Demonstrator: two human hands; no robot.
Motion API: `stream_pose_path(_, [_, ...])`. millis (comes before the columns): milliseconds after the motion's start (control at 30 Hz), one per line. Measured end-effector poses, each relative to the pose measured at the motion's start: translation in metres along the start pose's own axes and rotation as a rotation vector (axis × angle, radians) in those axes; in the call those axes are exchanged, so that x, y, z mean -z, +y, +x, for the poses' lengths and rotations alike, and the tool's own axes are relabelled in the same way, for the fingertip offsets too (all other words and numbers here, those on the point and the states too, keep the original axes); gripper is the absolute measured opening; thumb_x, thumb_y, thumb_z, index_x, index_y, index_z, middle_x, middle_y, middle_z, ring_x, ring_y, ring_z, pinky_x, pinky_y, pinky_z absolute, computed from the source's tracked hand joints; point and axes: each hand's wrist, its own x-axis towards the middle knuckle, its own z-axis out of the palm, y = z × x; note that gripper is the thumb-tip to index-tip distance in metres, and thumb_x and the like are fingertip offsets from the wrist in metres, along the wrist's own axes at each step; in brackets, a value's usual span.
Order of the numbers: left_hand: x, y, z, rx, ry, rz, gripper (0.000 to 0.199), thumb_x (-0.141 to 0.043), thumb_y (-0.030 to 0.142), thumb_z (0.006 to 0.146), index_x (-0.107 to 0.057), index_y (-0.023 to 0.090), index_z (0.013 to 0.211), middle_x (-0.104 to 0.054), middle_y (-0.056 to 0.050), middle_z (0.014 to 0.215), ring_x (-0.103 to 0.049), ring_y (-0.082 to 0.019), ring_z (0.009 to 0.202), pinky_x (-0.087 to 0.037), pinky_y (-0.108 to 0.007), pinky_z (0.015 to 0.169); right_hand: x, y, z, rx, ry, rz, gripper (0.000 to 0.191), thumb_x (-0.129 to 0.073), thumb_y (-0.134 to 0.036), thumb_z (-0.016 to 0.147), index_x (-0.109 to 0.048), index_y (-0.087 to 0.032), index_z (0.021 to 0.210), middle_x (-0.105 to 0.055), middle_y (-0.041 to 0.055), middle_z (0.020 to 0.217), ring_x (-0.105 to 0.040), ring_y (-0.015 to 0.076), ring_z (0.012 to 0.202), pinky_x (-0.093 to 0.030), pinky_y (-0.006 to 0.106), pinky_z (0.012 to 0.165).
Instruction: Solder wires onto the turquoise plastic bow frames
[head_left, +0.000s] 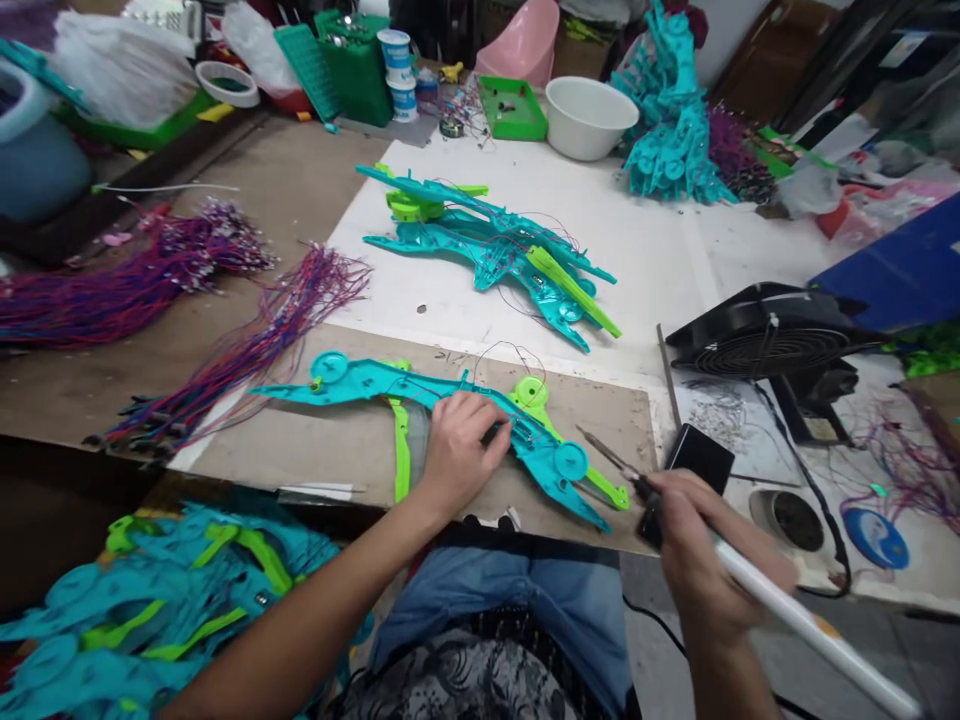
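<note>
Left hand (465, 440), at six o'clock: back uppermost, fingers bent downward; bare left forearm (322, 600) slants from between seven and eight. Right hand (712, 550), at four o'clock: fingers curl in a pen-like grip.

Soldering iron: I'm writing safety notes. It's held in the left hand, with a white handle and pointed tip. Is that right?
Wrong side: the head view shows the right hand holding the soldering iron. White handle and pointed tip stand.
</note>
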Motion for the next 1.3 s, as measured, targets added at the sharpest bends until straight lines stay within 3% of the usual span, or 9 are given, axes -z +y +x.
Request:
stream_pose_path(167, [0.0, 0.0, 0.0, 0.007, -0.02, 0.0, 0.011, -0.057, 0.021, 0.087, -0.061, 0.02, 0.078, -0.066, 0.0, 0.085, -0.054, -0.018, 0.089, -0.034, -0.036, 0.081, -0.038, -0.025, 0.016, 0.119, -0.21, 0.153, 0.013, -0.06, -0.011, 0.082, -0.069, -0.02, 0.085, -0.07, 0.0009, 0.076, -0.066, 0.0141, 0.068, -0.054, 0.025, 0.064])
stream_pose_path(433, [0.002, 0.001, 0.0, 0.003, -0.034, -0.014, 0.01, -0.059, 0.021, 0.087, -0.062, 0.02, 0.078, -0.066, 0.0, 0.084, -0.054, -0.018, 0.088, -0.033, -0.036, 0.081, -0.05, -0.028, 0.026, 0.129, -0.312, 0.208, 0.015, -0.058, -0.011, 0.083, -0.069, -0.02, 0.086, -0.07, 0.0006, 0.077, -0.066, 0.0129, 0.068, -0.053, 0.025, 0.063])
stream_pose_path(867, [0.002, 0.0, 0.0, 0.01, -0.041, -0.024, 0.009, -0.058, 0.021, 0.087, -0.061, 0.02, 0.079, -0.066, 0.0, 0.085, -0.055, -0.018, 0.089, -0.033, -0.037, 0.081, -0.049, -0.032, 0.032, 0.156, -0.365, 0.19, 0.014, -0.057, -0.011, 0.084, -0.069, -0.019, 0.082, -0.069, 0.0004, 0.073, -0.065, 0.0122, 0.065, -0.053, 0.023, 0.06])
stream_pose_path(1300, [0.002, 0.001, 0.002, 0.02, -0.036, -0.017, 0.01, -0.058, 0.02, 0.086, -0.061, 0.02, 0.077, -0.067, 0.0, 0.084, -0.055, -0.018, 0.089, -0.034, -0.036, 0.08, -0.038, -0.019, 0.025, 0.126, -0.224, 0.146, 0.013, -0.06, -0.011, 0.082, -0.069, -0.021, 0.083, -0.069, 0.0004, 0.077, -0.066, 0.0148, 0.069, -0.054, 0.027, 0.066])
